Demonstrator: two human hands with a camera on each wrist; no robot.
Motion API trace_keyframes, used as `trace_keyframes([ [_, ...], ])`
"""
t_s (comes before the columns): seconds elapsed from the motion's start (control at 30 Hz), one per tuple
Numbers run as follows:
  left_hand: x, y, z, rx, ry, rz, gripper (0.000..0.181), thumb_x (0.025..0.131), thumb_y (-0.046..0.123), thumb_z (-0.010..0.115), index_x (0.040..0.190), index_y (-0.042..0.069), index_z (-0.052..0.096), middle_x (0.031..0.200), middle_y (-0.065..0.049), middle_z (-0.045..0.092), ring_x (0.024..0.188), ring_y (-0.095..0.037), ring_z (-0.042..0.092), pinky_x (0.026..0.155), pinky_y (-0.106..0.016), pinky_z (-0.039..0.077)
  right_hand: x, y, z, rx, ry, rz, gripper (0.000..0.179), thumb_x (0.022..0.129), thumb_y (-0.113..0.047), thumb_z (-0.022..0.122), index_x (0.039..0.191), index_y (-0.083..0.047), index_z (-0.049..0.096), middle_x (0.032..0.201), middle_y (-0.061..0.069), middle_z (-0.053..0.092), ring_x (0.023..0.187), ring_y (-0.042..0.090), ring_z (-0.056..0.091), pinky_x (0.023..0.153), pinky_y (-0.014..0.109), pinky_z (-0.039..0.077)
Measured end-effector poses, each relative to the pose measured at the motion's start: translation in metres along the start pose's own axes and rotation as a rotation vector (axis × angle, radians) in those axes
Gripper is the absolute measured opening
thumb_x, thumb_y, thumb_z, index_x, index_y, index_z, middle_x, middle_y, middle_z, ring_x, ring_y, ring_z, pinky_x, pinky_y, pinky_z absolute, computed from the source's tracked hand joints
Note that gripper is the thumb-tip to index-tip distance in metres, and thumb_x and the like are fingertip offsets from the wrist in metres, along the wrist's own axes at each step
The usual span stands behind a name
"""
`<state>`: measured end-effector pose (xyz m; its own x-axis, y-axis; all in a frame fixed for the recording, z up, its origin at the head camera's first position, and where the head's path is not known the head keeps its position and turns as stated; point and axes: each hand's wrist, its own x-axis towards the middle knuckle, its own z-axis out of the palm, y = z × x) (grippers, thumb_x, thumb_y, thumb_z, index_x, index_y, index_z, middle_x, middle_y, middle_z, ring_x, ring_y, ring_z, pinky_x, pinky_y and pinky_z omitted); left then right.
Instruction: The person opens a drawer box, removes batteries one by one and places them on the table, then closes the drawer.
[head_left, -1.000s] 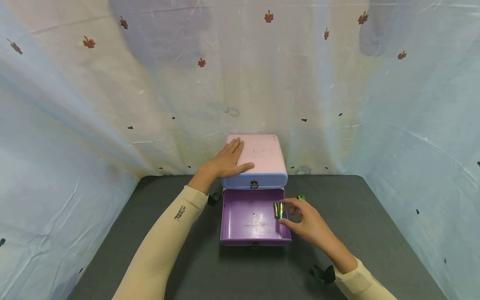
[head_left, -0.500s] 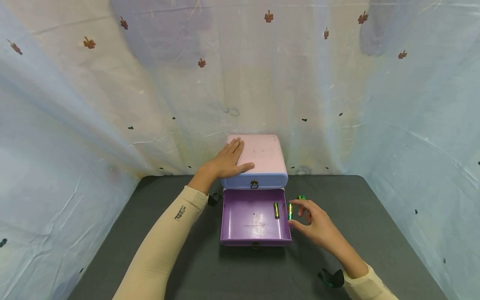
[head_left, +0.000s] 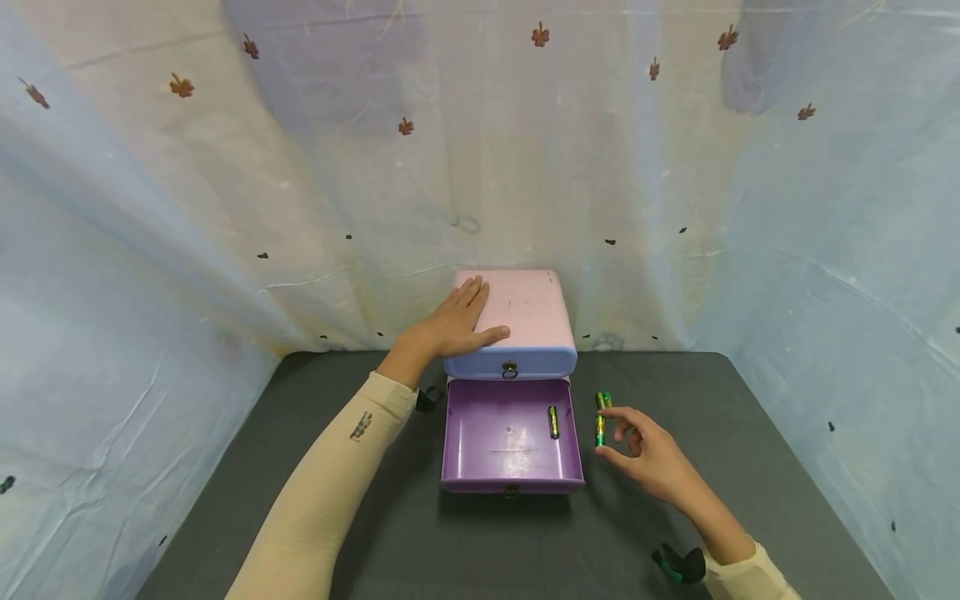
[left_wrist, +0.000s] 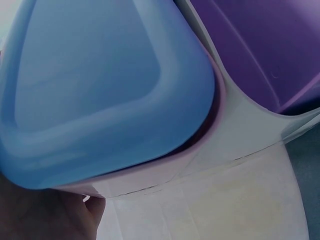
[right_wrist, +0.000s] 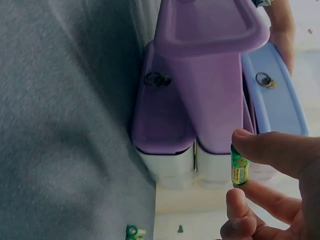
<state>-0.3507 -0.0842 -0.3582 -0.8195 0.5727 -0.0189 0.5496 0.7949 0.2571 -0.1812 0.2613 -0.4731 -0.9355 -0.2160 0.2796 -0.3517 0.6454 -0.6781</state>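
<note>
My left hand (head_left: 450, 328) lies flat, fingers spread, on the pink top (head_left: 525, 310) of a small drawer unit; in the left wrist view part of the hand (left_wrist: 47, 212) shows behind the blue drawer front (left_wrist: 90, 75). The purple drawer (head_left: 480, 425) below is pulled out. One green and yellow battery (head_left: 553, 422) lies inside it, near its right wall. Right of the drawer, my right hand (head_left: 652, 454) pinches another such battery (right_wrist: 240, 169) by its ends between thumb and finger. More green batteries (head_left: 604, 399) lie on the table just beyond that hand.
The blue top drawer is closed and has a ring pull (head_left: 510, 370). In the right wrist view, a second purple drawer front (right_wrist: 162, 117) is closed beneath the pulled-out one. A dark cloth covers the table (head_left: 360, 517); a patterned curtain (head_left: 480, 183) hangs behind.
My right hand has lifted a battery out of the purple drawer and carried it right, over the drawer wall toward the batteries on the table. My left hand has stayed in place.
</note>
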Motion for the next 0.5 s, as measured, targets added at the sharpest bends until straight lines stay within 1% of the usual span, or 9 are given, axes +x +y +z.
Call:
trace_keyframes([
  [0.23, 0.001, -0.001, 0.001, 0.004, -0.011, -0.013, 0.105, 0.106, 0.072, 0.038, 0.17, 0.003, -0.009, 0.179, -0.014, -0.014, 0.166, -0.023, -0.015, 0.134, -0.039, -0.009, 0.002, 0.015, 0.0, -0.015, -0.013, 0.005, 0.05, 0.091, -0.012, 0.088, 0.136, -0.005, 0.066, 0.095, 0.007, 0.06, 0.07, 0.023, 0.048, 0.061, 0.026, 0.036],
  [0.3, 0.002, -0.002, 0.002, 0.009, -0.012, -0.017, 0.104, 0.107, 0.072, 0.037, 0.17, 0.004, -0.009, 0.179, -0.013, -0.014, 0.165, -0.023, -0.016, 0.134, -0.039, -0.009, 0.003, 0.019, 0.0, -0.025, -0.018, 0.003, 0.05, 0.091, -0.011, 0.088, 0.136, -0.004, 0.067, 0.095, 0.007, 0.06, 0.069, 0.02, 0.048, 0.061, 0.026, 0.037],
  [0.4, 0.001, -0.001, 0.0, -0.01, -0.005, -0.008, 0.105, 0.106, 0.073, 0.037, 0.171, 0.003, -0.008, 0.18, -0.014, -0.013, 0.166, -0.024, -0.015, 0.134, -0.04, -0.008, 0.005, 0.025, 0.0, -0.032, -0.035, 0.003, 0.05, 0.091, -0.011, 0.088, 0.136, -0.004, 0.067, 0.095, 0.007, 0.061, 0.068, 0.012, 0.045, 0.061, 0.026, 0.037],
  [0.5, -0.002, 0.0, -0.001, -0.013, -0.001, 0.003, 0.105, 0.106, 0.073, 0.036, 0.171, 0.002, -0.007, 0.18, -0.015, -0.012, 0.166, -0.025, -0.013, 0.134, -0.042, -0.007, 0.006, 0.03, 0.0, -0.039, -0.051, 0.005, 0.049, 0.091, -0.012, 0.088, 0.135, -0.004, 0.067, 0.095, 0.006, 0.061, 0.068, 0.007, 0.044, 0.061, 0.026, 0.038],
])
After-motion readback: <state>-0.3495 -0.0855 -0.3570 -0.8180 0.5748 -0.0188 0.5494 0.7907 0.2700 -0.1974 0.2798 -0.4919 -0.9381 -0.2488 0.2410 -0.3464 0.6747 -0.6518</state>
